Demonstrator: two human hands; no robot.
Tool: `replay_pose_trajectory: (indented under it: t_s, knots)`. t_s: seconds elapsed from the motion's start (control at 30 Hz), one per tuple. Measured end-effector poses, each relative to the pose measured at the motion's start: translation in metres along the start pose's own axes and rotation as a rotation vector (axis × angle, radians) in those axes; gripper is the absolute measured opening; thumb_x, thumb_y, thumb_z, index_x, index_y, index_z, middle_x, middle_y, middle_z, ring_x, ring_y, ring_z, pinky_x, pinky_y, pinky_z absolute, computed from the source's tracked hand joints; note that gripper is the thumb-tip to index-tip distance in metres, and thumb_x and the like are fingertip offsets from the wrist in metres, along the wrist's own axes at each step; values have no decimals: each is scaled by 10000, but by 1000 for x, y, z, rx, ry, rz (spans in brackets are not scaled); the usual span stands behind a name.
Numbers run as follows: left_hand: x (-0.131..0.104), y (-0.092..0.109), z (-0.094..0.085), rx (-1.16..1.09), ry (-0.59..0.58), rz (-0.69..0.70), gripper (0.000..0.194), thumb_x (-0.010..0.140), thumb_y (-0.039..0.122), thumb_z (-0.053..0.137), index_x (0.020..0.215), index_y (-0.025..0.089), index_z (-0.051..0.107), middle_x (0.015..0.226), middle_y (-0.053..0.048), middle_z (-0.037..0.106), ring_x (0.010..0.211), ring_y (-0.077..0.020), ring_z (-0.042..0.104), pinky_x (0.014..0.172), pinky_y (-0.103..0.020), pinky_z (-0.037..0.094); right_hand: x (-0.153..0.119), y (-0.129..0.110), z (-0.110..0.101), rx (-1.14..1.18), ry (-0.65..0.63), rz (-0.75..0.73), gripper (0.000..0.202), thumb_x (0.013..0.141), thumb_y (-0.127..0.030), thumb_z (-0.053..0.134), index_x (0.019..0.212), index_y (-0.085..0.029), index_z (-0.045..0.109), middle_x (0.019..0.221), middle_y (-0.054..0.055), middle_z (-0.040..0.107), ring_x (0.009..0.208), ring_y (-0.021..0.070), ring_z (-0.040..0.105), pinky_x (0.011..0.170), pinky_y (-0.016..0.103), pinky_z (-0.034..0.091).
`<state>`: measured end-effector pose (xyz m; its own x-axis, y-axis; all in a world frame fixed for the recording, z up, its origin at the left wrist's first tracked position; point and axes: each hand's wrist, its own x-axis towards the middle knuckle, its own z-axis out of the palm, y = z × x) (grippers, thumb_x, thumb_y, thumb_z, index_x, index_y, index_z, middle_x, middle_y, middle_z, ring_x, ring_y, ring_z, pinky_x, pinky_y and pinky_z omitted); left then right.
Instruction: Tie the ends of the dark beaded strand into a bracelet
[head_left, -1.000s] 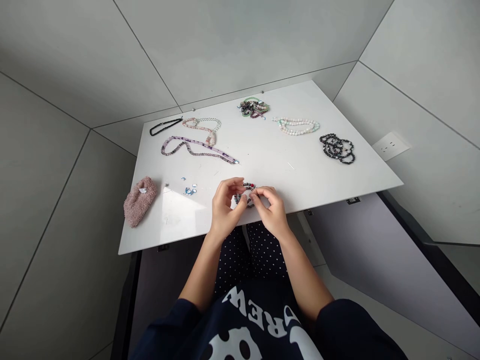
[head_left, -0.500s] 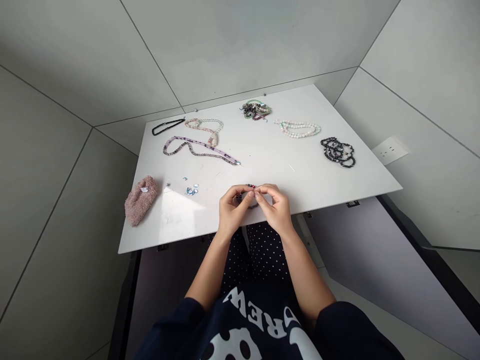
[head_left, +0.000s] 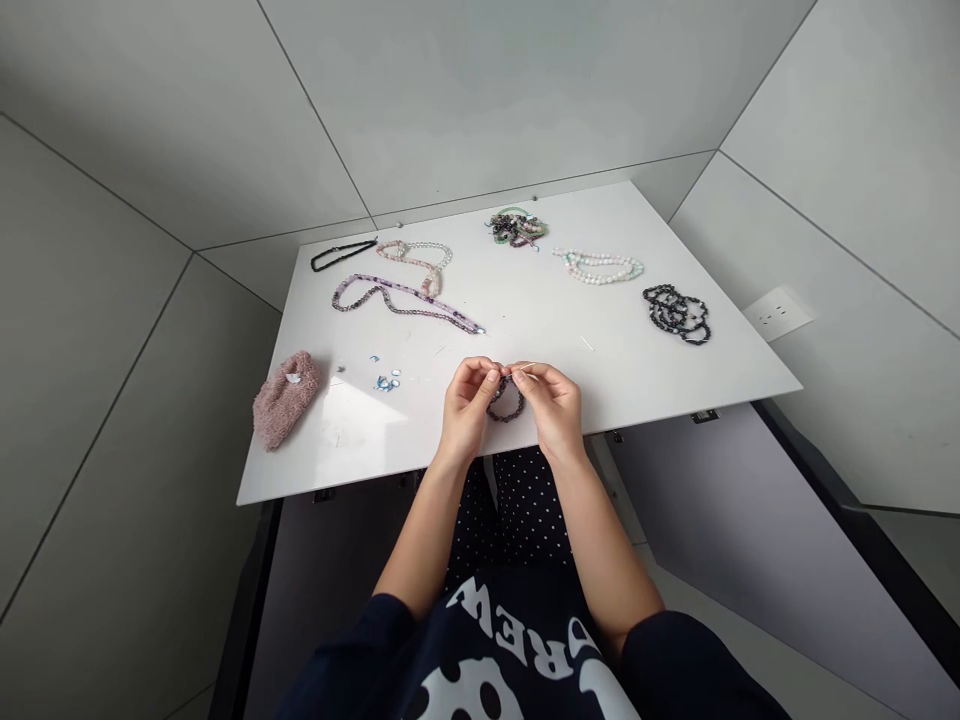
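A small loop of dark beads, a beaded bracelet [head_left: 506,417], hangs between my hands near the table's front edge. My left hand [head_left: 471,405] pinches its upper left part between thumb and fingers. My right hand [head_left: 553,402] is closed in a pinch at the top right of the loop, its fingertips close to the left ones. A thin pale strand sticks out at the right fingertips. Some of the bracelet's top is hidden behind the fingers.
On the white table [head_left: 645,390] lie a purple bead strand [head_left: 405,290], a black strand [head_left: 343,255], a pink and clear strand [head_left: 431,262], mixed strands [head_left: 517,228], a pale strand [head_left: 600,268], black beads [head_left: 676,314], blue scraps [head_left: 388,382] and a fuzzy pink pouch [head_left: 286,400].
My fingers have shifted on the bracelet, and more of its loop now shows below them. The thin strand at my right fingertips is plainer. The whole view has tilted slightly.
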<state>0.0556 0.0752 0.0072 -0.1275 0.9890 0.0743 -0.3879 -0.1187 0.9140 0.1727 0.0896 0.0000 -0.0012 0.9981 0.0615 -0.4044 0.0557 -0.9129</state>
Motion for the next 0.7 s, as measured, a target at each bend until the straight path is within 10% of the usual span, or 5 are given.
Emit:
replay_pose_trajectory:
  t_s: [0.7]
  knots:
    - [-7, -16, -6, 530, 55, 214, 136, 900, 348, 677, 939, 225, 721, 953, -58, 721, 956, -197, 653, 894, -375, 505, -3, 16, -12, -191, 5, 43, 210, 832, -405, 733, 939, -225, 734, 972, 65, 760, 954, 228, 704, 920, 407, 569]
